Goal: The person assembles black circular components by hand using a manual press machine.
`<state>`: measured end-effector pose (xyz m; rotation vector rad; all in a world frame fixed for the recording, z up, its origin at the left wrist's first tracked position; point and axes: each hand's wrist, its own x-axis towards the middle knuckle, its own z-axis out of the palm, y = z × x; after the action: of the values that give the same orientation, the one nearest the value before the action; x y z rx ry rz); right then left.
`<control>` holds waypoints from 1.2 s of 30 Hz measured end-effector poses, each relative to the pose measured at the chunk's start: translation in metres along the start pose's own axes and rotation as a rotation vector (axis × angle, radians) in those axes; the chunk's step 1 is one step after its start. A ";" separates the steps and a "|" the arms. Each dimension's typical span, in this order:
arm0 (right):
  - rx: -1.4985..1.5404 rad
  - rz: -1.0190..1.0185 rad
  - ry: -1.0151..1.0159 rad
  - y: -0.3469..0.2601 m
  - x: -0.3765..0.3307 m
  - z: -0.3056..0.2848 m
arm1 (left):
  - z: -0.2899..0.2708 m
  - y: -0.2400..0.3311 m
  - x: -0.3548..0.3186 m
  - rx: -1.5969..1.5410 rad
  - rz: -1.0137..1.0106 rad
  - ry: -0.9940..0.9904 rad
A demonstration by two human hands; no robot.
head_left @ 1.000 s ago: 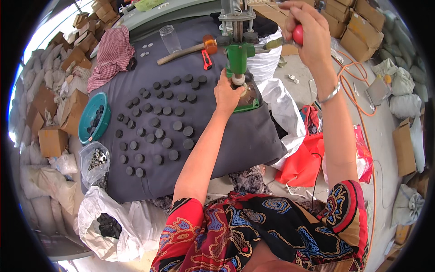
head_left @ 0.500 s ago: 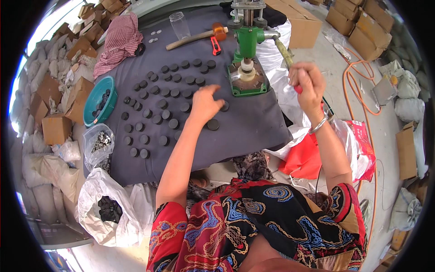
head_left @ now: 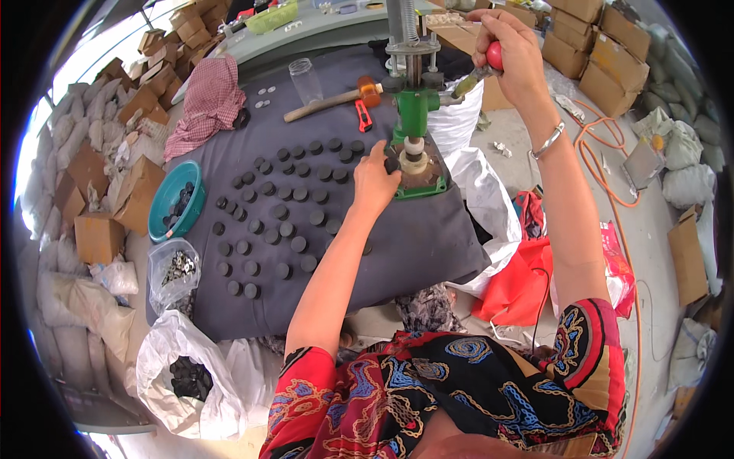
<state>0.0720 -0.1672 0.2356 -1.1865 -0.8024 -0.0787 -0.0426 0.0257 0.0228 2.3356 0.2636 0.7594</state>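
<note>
- At left, a round teal plastic basin (head_left: 165, 195), smooth-walled, holds black pieces; below it, a clear plastic tub (head_left: 164, 294) carries small, shiny parts.
- Lower left, a crumpled white sack (head_left: 229, 398) gapes open on black pieces.
- Upper left, a red-and-white checked cloth (head_left: 205, 107) lies in soft folds.
- Left of centre, squat, matt black discs (head_left: 298, 244) stand in loose rows on a dark grey cloth (head_left: 413, 245), lightly creased.
- Upper centre, a clear cylindrical jar (head_left: 306, 80) stands near a mallet (head_left: 325, 105) with a wooden handle and an amber head; a red box cutter (head_left: 363, 116) lies just beside it.
- At centre, the left hand (head_left: 373, 183) has its thumb and fingers nearly together, pinching a black disc (head_left: 391, 164) beside the press's lower platform; the index finger points upward.
- Right of it, the green metal hand press (head_left: 414, 111) has a pale round punch above a flat base, with a coiled spring above.
- Upper right, the right hand (head_left: 516, 53) curls its fingers around a glossy red ball knob (head_left: 495, 55) on the raised lever (head_left: 465, 86); a silvery bangle (head_left: 547, 141) circles the wrist.
- Far right, an orange hose (head_left: 612, 183) loops over the floor.
</note>
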 end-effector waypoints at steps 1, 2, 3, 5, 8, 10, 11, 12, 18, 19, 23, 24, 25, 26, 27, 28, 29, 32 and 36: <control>0.003 -0.003 -0.003 0.001 0.002 0.003 | 0.005 -0.002 0.007 0.027 0.011 0.002; -0.001 -0.008 -0.012 0.001 0.001 0.006 | 0.009 -0.004 0.013 0.055 0.022 0.003; -0.013 -0.010 -0.014 0.001 0.000 0.005 | 0.013 0.000 0.018 0.098 0.014 -0.044; -0.019 -0.012 -0.004 0.001 0.000 0.004 | 0.025 0.000 0.026 0.121 0.021 -0.045; -0.014 -0.025 0.002 0.002 0.002 0.001 | 0.035 0.001 0.029 0.064 0.058 -0.016; 0.009 -0.035 -0.008 0.002 0.003 0.004 | 0.040 -0.004 0.028 -0.005 0.082 0.021; 0.034 -0.012 0.040 0.000 0.003 0.009 | 0.046 -0.010 0.027 -0.126 0.029 0.032; 0.056 0.010 0.090 -0.001 0.003 0.011 | 0.050 -0.015 0.027 -0.248 -0.021 0.043; 0.051 -0.020 -0.001 0.004 -0.014 0.000 | 0.047 0.002 0.020 -0.391 -0.098 0.009; 0.053 -0.015 -0.005 0.004 -0.026 0.002 | 0.047 -0.002 0.020 -0.390 -0.104 0.011; 0.007 -0.151 0.022 0.033 -0.097 -0.004 | 0.032 -0.016 0.019 -0.366 -0.023 0.043; 0.007 -0.265 -0.067 0.062 -0.126 -0.019 | 0.025 -0.017 0.019 -0.333 0.008 0.042; -0.321 -0.250 -0.021 0.085 -0.165 -0.027 | 0.012 -0.019 0.020 -0.274 0.001 0.046; -0.382 -0.341 -0.010 0.089 -0.170 -0.028 | 0.000 -0.025 0.019 -0.310 -0.006 0.098; -0.272 -0.300 0.008 0.086 -0.168 -0.030 | -0.011 -0.024 0.016 -0.308 -0.013 0.073; -0.164 -0.260 0.044 0.083 -0.164 -0.026 | -0.027 -0.022 0.014 -0.305 -0.012 0.036; -0.145 -0.234 -0.007 0.080 -0.166 -0.026 | -0.044 -0.018 -0.002 -0.167 -0.012 -0.013; -0.194 -0.231 -0.067 0.067 -0.147 -0.020 | -0.079 -0.025 -0.045 0.112 0.027 -0.211; -0.086 -0.152 -0.031 0.032 -0.104 -0.009 | -0.090 -0.011 -0.095 0.374 0.221 -0.372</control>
<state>0.0155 -0.1977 0.1468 -1.2090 -0.9236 -0.2217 -0.1716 0.0463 0.0281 2.8388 -0.0221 0.3817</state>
